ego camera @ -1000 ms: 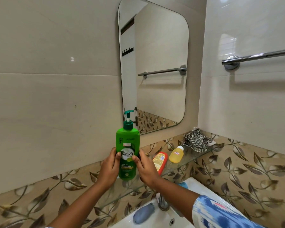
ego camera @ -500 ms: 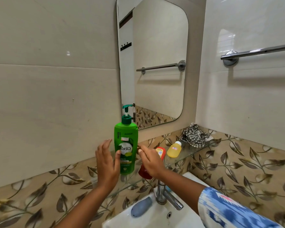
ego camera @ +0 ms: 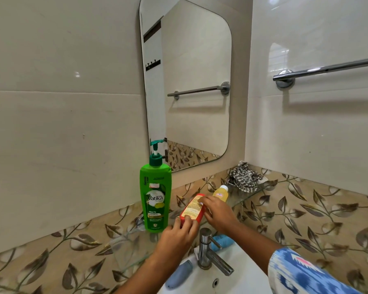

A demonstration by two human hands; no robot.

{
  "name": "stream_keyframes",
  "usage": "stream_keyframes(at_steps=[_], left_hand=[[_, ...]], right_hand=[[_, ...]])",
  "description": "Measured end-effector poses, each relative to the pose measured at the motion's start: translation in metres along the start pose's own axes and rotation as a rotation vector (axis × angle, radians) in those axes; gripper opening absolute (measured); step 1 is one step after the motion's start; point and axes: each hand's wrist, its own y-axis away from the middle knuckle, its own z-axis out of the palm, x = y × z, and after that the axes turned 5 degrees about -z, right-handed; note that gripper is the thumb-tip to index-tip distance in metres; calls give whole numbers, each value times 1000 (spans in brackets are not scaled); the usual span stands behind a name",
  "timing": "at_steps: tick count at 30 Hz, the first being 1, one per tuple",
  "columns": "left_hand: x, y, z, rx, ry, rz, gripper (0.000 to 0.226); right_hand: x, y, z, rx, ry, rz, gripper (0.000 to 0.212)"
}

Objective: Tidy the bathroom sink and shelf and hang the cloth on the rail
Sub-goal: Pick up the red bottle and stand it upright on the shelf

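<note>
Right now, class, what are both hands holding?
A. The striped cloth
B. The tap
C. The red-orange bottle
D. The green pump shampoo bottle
C: the left hand and right hand grip opposite ends of the red-orange bottle; the green shampoo bottle stands untouched.

The green pump bottle (ego camera: 155, 198), standing just left of both hands' hold on the red bottle (ego camera: 192, 209), carried "Vatika" in white, "HEALTH SHAMPOO" beneath it and "Henna" running up its side. The red bottle's yellow label and the small yellow bottle (ego camera: 221, 193) beyond the grip bore print too small to read.
</note>
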Motion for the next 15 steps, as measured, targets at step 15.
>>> stream_keyframes(at_steps=[15], left_hand=[[-2,-25,-74,280,113,-30,57]], right_hand=[[-3,0,-2,73,-439,13,42]])
